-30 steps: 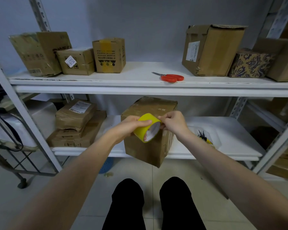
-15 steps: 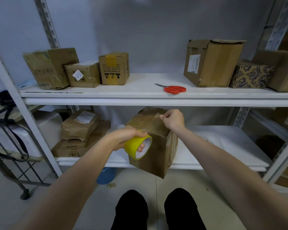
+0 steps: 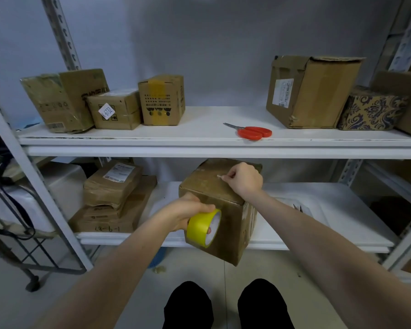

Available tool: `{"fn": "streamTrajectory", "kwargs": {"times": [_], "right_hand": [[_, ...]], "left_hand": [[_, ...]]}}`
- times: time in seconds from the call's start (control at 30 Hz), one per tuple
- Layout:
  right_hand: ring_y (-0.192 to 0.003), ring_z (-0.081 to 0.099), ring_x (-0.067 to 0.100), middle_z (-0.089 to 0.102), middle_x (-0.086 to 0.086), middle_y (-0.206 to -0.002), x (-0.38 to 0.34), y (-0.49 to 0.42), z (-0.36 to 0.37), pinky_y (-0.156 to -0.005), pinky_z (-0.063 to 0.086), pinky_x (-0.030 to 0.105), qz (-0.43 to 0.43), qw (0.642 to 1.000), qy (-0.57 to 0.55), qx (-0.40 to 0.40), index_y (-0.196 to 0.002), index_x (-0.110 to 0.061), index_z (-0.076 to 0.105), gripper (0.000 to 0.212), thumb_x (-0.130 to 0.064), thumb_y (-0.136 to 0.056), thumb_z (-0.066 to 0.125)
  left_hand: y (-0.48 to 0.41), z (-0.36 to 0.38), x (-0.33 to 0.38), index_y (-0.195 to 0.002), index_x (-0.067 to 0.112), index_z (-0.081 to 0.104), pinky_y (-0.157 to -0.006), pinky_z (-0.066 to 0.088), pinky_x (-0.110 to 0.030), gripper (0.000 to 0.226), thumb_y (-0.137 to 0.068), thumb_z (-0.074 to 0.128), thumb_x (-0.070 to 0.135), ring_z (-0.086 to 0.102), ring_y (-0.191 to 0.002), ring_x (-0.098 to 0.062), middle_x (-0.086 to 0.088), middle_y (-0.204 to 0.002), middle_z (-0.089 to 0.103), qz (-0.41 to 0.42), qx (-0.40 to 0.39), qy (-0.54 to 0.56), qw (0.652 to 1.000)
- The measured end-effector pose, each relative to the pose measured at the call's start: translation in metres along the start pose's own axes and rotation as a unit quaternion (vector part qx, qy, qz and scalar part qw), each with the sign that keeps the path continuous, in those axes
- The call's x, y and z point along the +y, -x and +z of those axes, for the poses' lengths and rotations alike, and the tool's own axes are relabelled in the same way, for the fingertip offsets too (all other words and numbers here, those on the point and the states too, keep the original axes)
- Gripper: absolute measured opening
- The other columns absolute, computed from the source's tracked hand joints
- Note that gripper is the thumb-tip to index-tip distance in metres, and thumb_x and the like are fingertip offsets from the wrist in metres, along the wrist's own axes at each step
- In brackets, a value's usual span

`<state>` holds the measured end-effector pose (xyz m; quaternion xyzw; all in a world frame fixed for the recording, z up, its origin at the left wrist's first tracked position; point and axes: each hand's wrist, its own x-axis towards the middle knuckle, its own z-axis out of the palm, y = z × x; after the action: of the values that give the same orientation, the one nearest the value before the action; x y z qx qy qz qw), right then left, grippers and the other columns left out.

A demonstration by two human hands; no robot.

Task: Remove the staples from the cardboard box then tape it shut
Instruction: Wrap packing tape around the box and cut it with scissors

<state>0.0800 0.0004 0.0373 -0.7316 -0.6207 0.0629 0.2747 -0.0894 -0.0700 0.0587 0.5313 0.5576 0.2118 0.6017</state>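
Right of the brown cardboard box [image 3: 211, 188], a small dark pointed item [image 3: 297, 207], partly behind the forearm [image 3: 318, 224], is too small to identify.

- Your left hand [image 3: 188, 216] sits low and forward, palm down, fingers curled round the yellow tape roll [image 3: 201, 230], with one fingertip showing inside its core.
- Your right hand [image 3: 246, 180] reaches further and higher, knuckles up and fingers curled. Its thumb and forefinger pinch a small pale piece [image 3: 220, 176] at the top of the cardboard box [image 3: 209, 186].
- Both forearms are bare and stretch forward, converging from the lower corners.
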Motion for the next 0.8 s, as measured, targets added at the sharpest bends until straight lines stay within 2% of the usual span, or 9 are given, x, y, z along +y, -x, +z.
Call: {"fn": "streamTrajectory", "kwargs": {"times": [0.1,0.17,0.23,0.33,0.4,0.53,0.7,0.77,0.8], "right_hand": [[-0.083,0.065,0.015,0.067,-0.008,-0.081,0.000,0.000,0.001,-0.059,0.041,0.024,-0.014,1.000,0.023,0.001,-0.085,-0.026,0.073,0.025,-0.050,-0.084,0.065],[-0.084,0.064,0.017,0.068,-0.005,-0.085,0.000,0.001,0.001,-0.060,0.039,0.024,-0.024,0.999,0.037,0.008,-0.088,-0.024,0.073,0.026,-0.049,-0.086,0.064],[-0.086,0.064,0.018,0.069,-0.004,-0.087,0.001,0.001,0.001,-0.061,0.039,0.025,-0.033,0.998,0.050,0.017,-0.089,-0.024,0.074,0.026,-0.047,-0.086,0.064],[-0.088,0.064,0.021,0.068,-0.001,-0.093,0.004,0.001,0.001,-0.062,0.043,0.027,-0.048,0.996,0.068,0.024,-0.088,-0.022,0.074,0.027,-0.047,-0.087,0.062],[-0.088,0.063,0.023,0.063,0.003,-0.101,0.003,0.001,0.000,-0.063,0.046,0.030,-0.074,0.991,0.109,0.033,-0.090,-0.020,0.073,0.032,-0.050,-0.087,0.060],[-0.096,0.058,0.028,0.052,0.009,-0.113,-0.005,0.000,0.001,-0.065,0.040,0.033,-0.105,0.975,0.196,0.031,-0.101,-0.012,0.066,0.040,-0.049,-0.092,0.052],[-0.098,0.057,0.029,0.046,0.012,-0.127,-0.005,0.009,0.007,-0.063,0.036,0.032,-0.075,0.978,0.195,0.017,-0.104,-0.013,0.067,0.020,-0.026,-0.094,0.055],[-0.106,0.054,0.029,0.043,0.013,-0.133,-0.002,0.017,0.009,-0.067,0.042,0.033,-0.063,0.983,0.171,0.005,-0.115,-0.010,0.062,0.026,-0.022,-0.093,0.055],[-0.111,0.054,0.031,0.039,0.016,-0.139,0.000,0.021,0.009,-0.072,0.046,0.035,-0.060,0.986,0.153,0.003,-0.127,-0.006,0.054,0.037,-0.020,-0.093,0.055]], "left_hand": [[-0.013,-0.001,-0.001,-0.105,0.015,0.046,-0.072,0.052,-0.034,0.026,-0.088,0.065,0.021,0.060,-0.097,-0.022,-0.006,-0.101,0.060,0.001,0.055,-0.128,0.990],[-0.031,-0.005,-0.001,-0.112,0.013,0.056,-0.082,0.053,-0.037,0.032,-0.083,0.067,0.024,0.058,-0.103,-0.020,-0.004,-0.111,0.060,0.077,0.148,-0.243,0.956],[-0.046,-0.003,0.002,-0.120,0.016,0.058,-0.099,0.046,-0.040,0.036,-0.085,0.063,0.021,0.052,-0.116,-0.021,-0.002,-0.122,0.055,0.177,0.201,-0.324,0.908],[-0.056,0.005,0.005,-0.130,0.029,0.054,-0.113,0.024,-0.051,0.039,-0.092,0.047,0.023,0.030,-0.139,-0.022,0.006,-0.141,0.047,0.236,0.161,-0.487,0.825],[-0.058,0.007,0.007,-0.130,0.033,0.053,-0.115,0.014,-0.055,0.040,-0.093,0.041,0.022,0.023,-0.142,-0.019,0.008,-0.142,0.047,0.208,0.146,-0.537,0.804],[-0.059,0.005,0.013,-0.125,0.033,0.059,-0.115,0.011,-0.055,0.038,-0.093,0.043,0.020,0.026,-0.139,-0.016,0.007,-0.137,0.051,0.206,0.143,-0.550,0.797],[-0.054,0.005,0.015,-0.124,0.033,0.060,-0.112,0.019,-0.056,0.040,-0.090,0.047,0.016,0.040,-0.129,-0.019,0.008,-0.129,0.057,0.201,0.129,-0.543,0.805],[-0.053,0.006,0.014,-0.121,0.031,0.061,-0.112,0.019,-0.057,0.039,-0.089,0.048,0.014,0.045,-0.124,-0.019,0.007,-0.124,0.061,0.206,0.133,-0.538,0.806],[-0.052,0.006,0.014,-0.121,0.030,0.062,-0.112,0.019,-0.057,0.039,-0.088,0.048,0.014,0.047,-0.124,-0.019,0.006,-0.123,0.061,0.206,0.135,-0.539,0.805]]}}
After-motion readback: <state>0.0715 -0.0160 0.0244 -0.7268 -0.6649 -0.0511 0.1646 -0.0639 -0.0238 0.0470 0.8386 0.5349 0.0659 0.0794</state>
